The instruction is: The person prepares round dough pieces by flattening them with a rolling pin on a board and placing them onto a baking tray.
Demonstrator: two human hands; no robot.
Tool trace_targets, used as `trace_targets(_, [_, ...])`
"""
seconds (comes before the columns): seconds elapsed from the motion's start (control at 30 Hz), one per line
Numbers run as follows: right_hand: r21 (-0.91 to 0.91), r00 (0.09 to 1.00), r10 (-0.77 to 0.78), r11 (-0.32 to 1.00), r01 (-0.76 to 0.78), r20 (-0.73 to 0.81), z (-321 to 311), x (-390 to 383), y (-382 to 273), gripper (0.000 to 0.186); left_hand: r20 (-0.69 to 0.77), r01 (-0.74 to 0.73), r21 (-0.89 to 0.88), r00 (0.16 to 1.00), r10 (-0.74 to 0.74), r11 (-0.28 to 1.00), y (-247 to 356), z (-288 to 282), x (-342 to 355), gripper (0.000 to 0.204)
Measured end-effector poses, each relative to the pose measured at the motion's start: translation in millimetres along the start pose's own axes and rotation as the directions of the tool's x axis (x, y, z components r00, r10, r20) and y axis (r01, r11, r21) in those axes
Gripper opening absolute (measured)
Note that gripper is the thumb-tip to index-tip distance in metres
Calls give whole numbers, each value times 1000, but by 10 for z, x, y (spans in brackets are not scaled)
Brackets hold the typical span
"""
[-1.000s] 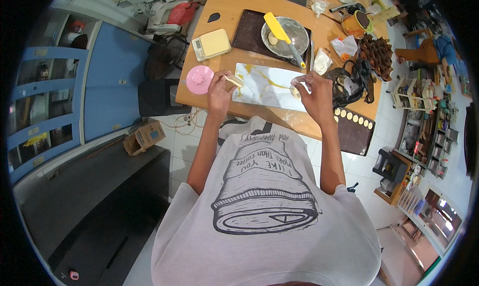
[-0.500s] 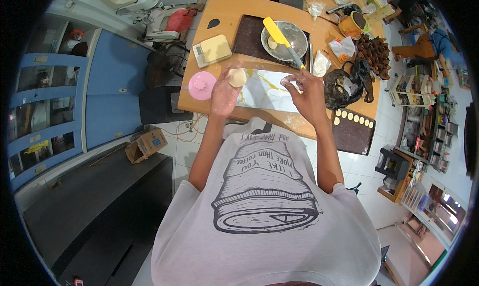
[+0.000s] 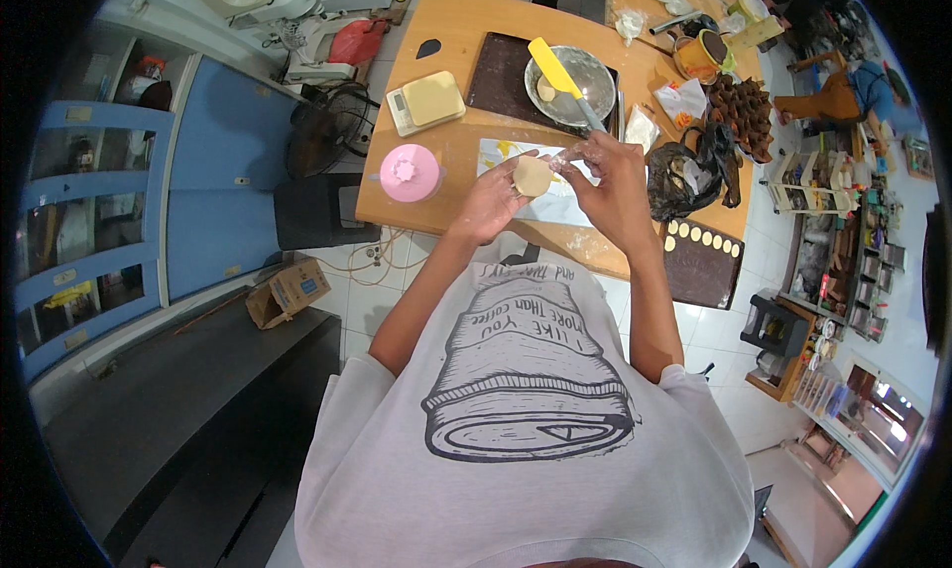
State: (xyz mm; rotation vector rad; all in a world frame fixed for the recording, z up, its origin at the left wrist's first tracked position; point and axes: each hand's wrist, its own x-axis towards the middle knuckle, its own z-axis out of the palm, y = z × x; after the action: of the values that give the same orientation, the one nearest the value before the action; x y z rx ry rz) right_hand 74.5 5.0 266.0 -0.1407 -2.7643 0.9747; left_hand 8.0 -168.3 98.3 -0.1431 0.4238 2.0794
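A round, flat piece of pale dough (image 3: 533, 177) lies on the fingers of my left hand (image 3: 490, 203), which holds it above a white marble-patterned board (image 3: 567, 211). My right hand (image 3: 617, 183) is beside the dough's right edge, its floury thumb and fingertips drawn together. Whether they pinch anything is too small to tell. Just beyond that hand, a spatula (image 3: 558, 70) with a yellow blade lies across a metal bowl (image 3: 597, 76); the end of its handle is hidden by my right hand. A lump of dough (image 3: 545, 89) sits inside the bowl.
The bowl stands on a dark tray (image 3: 491, 82). A kitchen scale (image 3: 426, 102) and a pink round piece (image 3: 410, 173) are at left. To the right are a black plastic bag (image 3: 684, 186), brown molds (image 3: 739, 112) and a dark tray (image 3: 704, 271) with several dough discs (image 3: 705, 237).
My left hand has moved right with the dough, from the board's left end to right beside my right hand. My right hand has hardly shifted. The view has moved slightly.
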Motion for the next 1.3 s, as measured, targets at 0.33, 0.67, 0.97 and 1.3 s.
trace_targets(0.33, [35, 998, 60, 998, -59, -2, 89, 24, -62, 13, 51, -5, -108, 999, 10, 994, 195, 96, -35, 49])
trace_targets(0.67, [219, 995, 88, 973, -76, -44, 823, 111, 357, 17, -142, -80, -20, 987, 76, 997, 425, -52, -259, 45])
trace_targets(0.97, [-268, 982, 186, 945, -186, -27, 2168, 81, 1329, 21, -284, -156, -33, 948, 140, 987, 624, -532, -658, 39])
trace_targets(1.3, [-319, 997, 73, 945, -73, -10, 2416, 46, 1139, 24, -332, -171, 159, 918, 216, 972, 728, -588, -894, 48])
